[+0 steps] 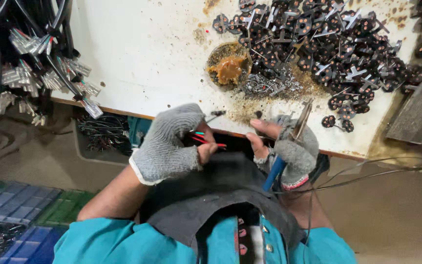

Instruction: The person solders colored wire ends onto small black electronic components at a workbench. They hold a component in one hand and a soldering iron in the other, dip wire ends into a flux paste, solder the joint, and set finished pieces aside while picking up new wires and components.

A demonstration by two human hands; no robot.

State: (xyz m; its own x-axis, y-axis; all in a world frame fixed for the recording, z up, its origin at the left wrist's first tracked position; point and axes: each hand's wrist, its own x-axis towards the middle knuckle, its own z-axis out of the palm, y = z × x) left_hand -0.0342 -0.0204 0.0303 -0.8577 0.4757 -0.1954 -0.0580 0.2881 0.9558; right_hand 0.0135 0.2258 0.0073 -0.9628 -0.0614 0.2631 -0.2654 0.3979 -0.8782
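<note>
Right now your left hand (pixel 172 144), in a grey fingerless knit glove, is clenched around a thin bundle of wires (pixel 206 141), red and green strands showing; the strands stick out of the fist toward your right hand, just short of the near edge of the white table (pixel 147 54); their long axis runs roughly level, parallel to that table edge. Your right hand (pixel 286 146), gloved the same way, grasps a soldering iron (pixel 289 146) by its blue handle; the handle slants down and away from the table toward your lap, while the metal tip end rises up over the table edge. The bare wire ends lie between the two hands, closer to the left fist that holds them; the right thumb and forefinger reach in toward those ends from the other side, so the gap between wire tips and right fingertips is small; whether they touch, you cannot tell from this view.

Both wrists are turned inward, knuckles up, forearms converging above a dark cloth (pixel 230 195) on your lap.

On the table, beyond the right hand, sits a heap of small dark round parts with metal prongs (pixel 328 44); beside that heap, nearer the table's middle, a shallow tin of brown paste (pixel 229 66); at the table's far left corner hang bundles of black cables with clear plugs (pixel 30 58).
</note>
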